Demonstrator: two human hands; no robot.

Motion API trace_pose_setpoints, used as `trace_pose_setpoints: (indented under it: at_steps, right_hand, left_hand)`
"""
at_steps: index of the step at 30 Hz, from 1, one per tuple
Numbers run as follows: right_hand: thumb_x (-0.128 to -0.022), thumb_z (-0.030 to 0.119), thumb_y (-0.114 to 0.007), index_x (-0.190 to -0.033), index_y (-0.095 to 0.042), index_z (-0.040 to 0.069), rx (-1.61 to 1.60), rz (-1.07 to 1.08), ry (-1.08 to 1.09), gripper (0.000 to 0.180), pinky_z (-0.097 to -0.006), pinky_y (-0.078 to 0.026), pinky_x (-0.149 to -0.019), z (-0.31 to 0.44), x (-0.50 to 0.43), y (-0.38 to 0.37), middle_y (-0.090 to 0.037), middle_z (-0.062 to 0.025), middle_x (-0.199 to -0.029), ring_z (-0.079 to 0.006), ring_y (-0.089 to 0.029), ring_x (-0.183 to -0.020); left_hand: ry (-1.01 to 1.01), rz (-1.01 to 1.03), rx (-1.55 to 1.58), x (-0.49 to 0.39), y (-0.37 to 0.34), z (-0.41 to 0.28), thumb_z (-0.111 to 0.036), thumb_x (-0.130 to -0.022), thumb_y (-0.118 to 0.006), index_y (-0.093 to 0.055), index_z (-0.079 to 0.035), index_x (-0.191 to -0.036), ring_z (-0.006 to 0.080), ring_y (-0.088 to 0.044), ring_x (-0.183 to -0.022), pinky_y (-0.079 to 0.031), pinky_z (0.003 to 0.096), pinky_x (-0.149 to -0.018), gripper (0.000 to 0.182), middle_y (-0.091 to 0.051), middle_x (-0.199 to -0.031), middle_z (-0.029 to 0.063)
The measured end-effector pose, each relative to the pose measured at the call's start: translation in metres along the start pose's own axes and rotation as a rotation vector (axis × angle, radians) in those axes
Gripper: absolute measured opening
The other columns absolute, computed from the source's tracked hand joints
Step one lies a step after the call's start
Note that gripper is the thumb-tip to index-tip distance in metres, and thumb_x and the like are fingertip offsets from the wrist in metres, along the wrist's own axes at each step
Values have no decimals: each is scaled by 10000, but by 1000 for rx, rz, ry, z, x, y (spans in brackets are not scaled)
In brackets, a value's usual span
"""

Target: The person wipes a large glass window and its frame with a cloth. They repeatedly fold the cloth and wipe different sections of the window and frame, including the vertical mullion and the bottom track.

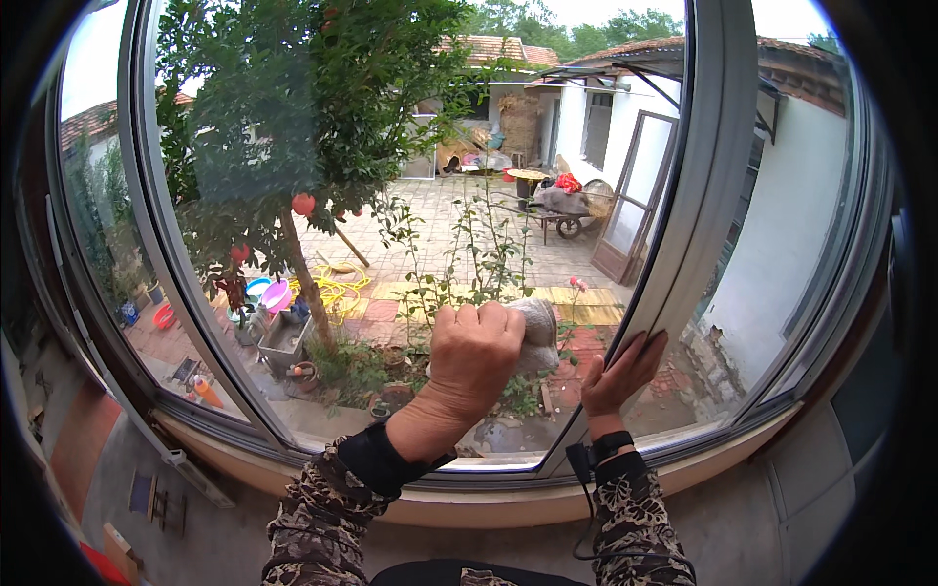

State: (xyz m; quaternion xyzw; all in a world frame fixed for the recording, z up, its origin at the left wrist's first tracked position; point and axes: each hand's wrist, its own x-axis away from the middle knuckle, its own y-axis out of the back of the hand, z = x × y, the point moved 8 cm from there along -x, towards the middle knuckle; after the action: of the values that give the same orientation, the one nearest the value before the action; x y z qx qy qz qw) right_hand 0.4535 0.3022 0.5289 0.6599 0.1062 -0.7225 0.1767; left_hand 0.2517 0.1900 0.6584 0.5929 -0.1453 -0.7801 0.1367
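My left hand is closed around a folded grey cloth, held against or just in front of the large window pane. The cloth sticks out to the right of my knuckles. My right hand lies against the aluminium window frame's upright, its fingers spread and nothing seen in it. A black band with a cable is around the right wrist, and both forearms wear patterned sleeves. The part of the cloth inside my left fist is hidden.
A windowsill runs below the panes. A second upright stands to the left. Beyond the glass are a leafy tree with red fruit, a yellow hose, a wheelbarrow and a leaning door. A small stool is at lower left.
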Motion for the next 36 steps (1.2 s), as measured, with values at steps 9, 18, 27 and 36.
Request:
trace_pose_setpoints:
  at_steps: [9, 18, 27, 36]
  right_hand:
    - [-1036, 496, -339, -1547, -265, -1, 8, -1, -5, 717, -617, -238, -1128, 0, -1, 1, -230, -335, -1575, -513, -276, -1428]
    - [-1036, 491, -337, -1537, -288, -8, 13, -28, 9, 709, -615, -251, -1124, 3, -3, 4, -246, -336, -1569, -518, -291, -1418]
    - [-1025, 459, -364, -1547, -270, 2, 11, -12, 0, 699, -611, -239, -1133, 2, -2, 3, -229, -332, -1579, -509, -277, -1430]
    - [-1013, 450, -370, -1553, -261, 10, 15, -4, -2, 705, -616, -227, -1139, -2, -1, 1, -213, -330, -1587, -512, -268, -1437]
  left_hand:
    - [-524, 99, 357, -4, 1, 17, -151, -742, -654, -581, -149, -876, 166, -550, -692, -423, 315, -640, 153, -503, -773, -11]
    - [-856, -173, 41, 26, 4, 21, -135, -785, -666, -653, -129, -1090, 139, -546, -890, -496, 294, -870, 306, -485, -918, -11]
    - [-770, 35, -220, 25, -6, -8, -108, -804, -553, -588, 100, -1279, 280, -551, -1309, -394, 393, -1161, 519, -575, -1348, 180]
    - [-754, -178, -65, 36, -24, -2, -183, -926, -582, -577, -112, -1161, 201, -528, -1320, -415, 389, -1129, 246, -583, -1275, 59]
